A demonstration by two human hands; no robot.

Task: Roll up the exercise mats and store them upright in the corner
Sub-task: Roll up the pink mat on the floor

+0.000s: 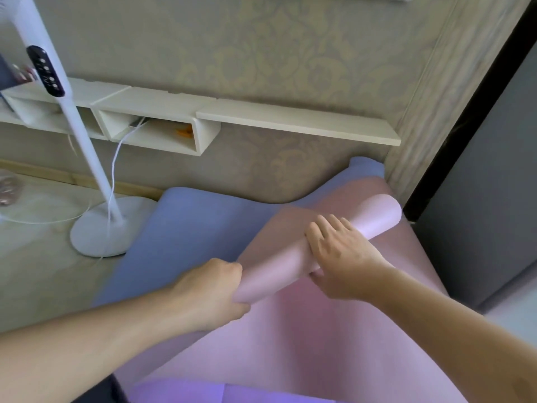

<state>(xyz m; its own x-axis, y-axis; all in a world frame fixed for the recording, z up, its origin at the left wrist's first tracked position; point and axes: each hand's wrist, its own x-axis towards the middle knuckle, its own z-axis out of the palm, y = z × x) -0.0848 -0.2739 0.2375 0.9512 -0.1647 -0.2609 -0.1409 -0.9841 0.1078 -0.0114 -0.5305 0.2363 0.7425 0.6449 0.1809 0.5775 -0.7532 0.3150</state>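
Now the pink roll (pixel 319 251) lies slantwise, left hand (pixel 209 289) clenched round its near end, right hand (pixel 340 257) wrapped over its middle, far end toward the corner.

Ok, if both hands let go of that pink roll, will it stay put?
Probably not. The pink roll looks loose, so it may spring open. It is round and could roll along the flat pink mat. The left hand and right hand hold it.
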